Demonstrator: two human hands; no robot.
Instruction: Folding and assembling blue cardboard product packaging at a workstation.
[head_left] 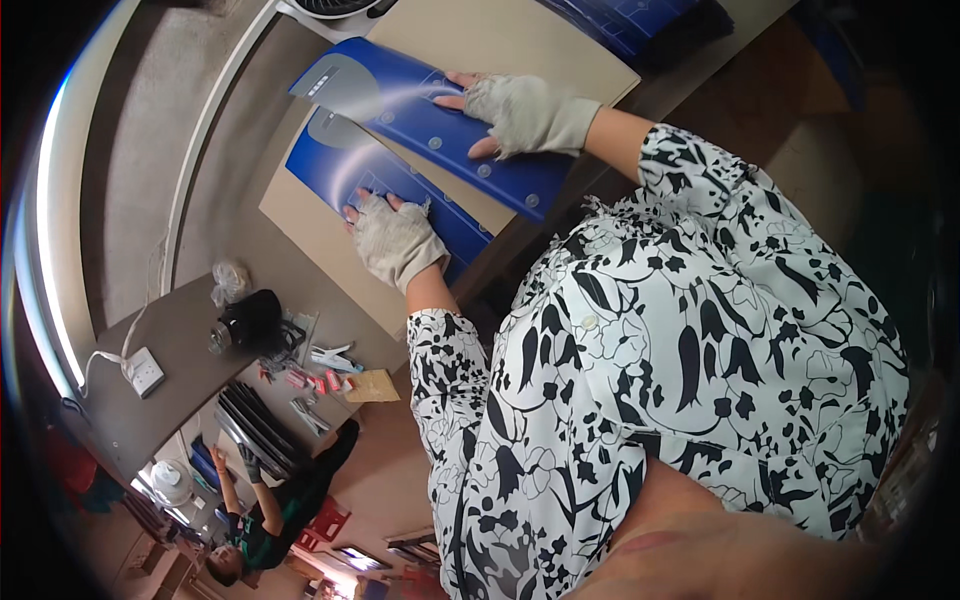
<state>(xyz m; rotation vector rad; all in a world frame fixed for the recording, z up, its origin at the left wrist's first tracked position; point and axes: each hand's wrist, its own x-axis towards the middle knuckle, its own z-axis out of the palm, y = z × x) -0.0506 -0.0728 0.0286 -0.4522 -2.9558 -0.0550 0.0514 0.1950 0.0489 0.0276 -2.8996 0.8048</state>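
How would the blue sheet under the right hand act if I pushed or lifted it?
The blue sheet looks thin, so it may bend a bit when lifted. Its bright shine suggests a smooth face, maybe slippery. Being broad and flattish, it probably wouldn't roll.

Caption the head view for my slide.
Gloved left hand on one blue panel, gloved right hand on another panel, beige board beneath.

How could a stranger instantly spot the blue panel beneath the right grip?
Find the beige surface near the picture's top. The blue panel slants across it, the upper of a pair. It alone lies beneath the gloved right grip; its neighbour under the left grip.
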